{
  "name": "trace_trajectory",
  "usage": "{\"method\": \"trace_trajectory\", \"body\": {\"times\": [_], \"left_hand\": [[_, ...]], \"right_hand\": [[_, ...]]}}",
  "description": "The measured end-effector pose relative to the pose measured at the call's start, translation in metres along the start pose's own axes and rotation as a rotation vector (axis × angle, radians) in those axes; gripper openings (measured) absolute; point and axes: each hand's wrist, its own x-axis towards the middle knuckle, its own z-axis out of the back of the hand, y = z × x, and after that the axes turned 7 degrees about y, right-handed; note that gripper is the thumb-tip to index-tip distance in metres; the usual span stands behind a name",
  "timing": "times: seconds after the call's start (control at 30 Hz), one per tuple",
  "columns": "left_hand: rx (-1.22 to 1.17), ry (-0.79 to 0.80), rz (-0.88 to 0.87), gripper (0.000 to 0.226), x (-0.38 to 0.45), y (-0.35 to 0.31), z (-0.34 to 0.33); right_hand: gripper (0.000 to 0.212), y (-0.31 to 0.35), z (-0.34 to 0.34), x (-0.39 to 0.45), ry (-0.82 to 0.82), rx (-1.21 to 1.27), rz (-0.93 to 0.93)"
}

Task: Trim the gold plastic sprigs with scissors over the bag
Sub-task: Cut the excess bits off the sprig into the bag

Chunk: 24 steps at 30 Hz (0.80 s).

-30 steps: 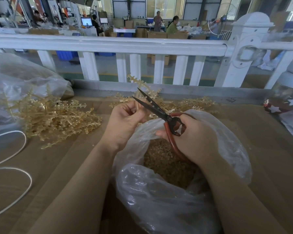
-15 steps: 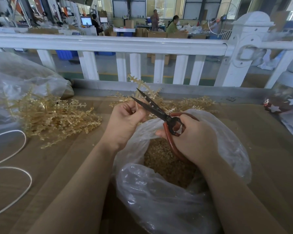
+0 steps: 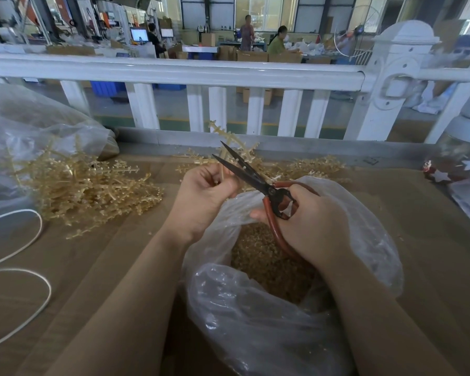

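My left hand [image 3: 201,196] grips the stem of a gold plastic sprig [image 3: 225,138] that stands upright above the table. My right hand [image 3: 310,223] holds red-handled scissors [image 3: 255,180], their dark blades parted and angled up-left beside the sprig's stem. Below both hands sits a clear plastic bag [image 3: 269,321], its mouth open, holding a heap of gold trimmings [image 3: 266,256].
A loose pile of gold sprigs [image 3: 87,185] lies at the left, more sprigs [image 3: 315,166] behind the bag. A large clear bag [image 3: 25,131] sits far left, white cord [image 3: 25,261] loops at front left. A white railing [image 3: 201,74] bounds the brown table's far edge.
Hands, sprig and scissors sit almost as before; the blades stay parted by the stem.
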Motion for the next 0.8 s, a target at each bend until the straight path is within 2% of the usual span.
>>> {"method": "trace_trajectory", "body": {"times": [0.4, 0.57, 0.7, 0.8], "left_hand": [[0.011, 0.012, -0.014, 0.025, -0.0021, -0.0030, -0.0012], [-0.095, 0.083, -0.005, 0.012, -0.0016, -0.0032, -0.0014], [-0.251, 0.079, 0.008, 0.016, -0.0017, -0.0032, -0.0010], [-0.241, 0.072, 0.001, 0.017, -0.0012, -0.0030, 0.0013]], "right_hand": [[0.076, -0.0005, -0.0022, 0.0005, 0.005, 0.034, 0.005], [0.073, -0.0012, -0.0014, 0.0004, -0.006, 0.033, -0.018], [0.075, -0.0013, -0.0013, 0.0001, 0.001, 0.038, -0.023], [0.078, -0.0012, -0.0012, 0.0003, 0.023, 0.039, -0.031]]}}
